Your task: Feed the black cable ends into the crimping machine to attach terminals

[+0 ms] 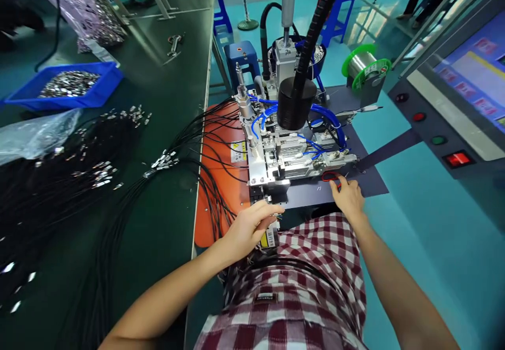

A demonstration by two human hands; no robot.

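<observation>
My left hand (250, 227) is closed in a pinch at the near left corner of the machine. Between its fingertips is a cable end with thin coloured wires (279, 215) fanning out. On the machine's dark base plate, near its front edge, lie what look like red-handled scissors (330, 176). My right hand (349, 195) has thumb and fingers closed around one of the red loops; the blades are hard to make out. The bench-top machine (292, 155), with metal cylinders and blue air tubes, stands just beyond both hands.
Black cables (215, 197) run over the orange plate (203, 229) to the green bench (158, 245). A blue tray (110, 84) holds small metal parts. A solder wire spool (363, 62) stands behind the machine. At right is a control panel (457, 129). A black hose (311, 29) hangs overhead.
</observation>
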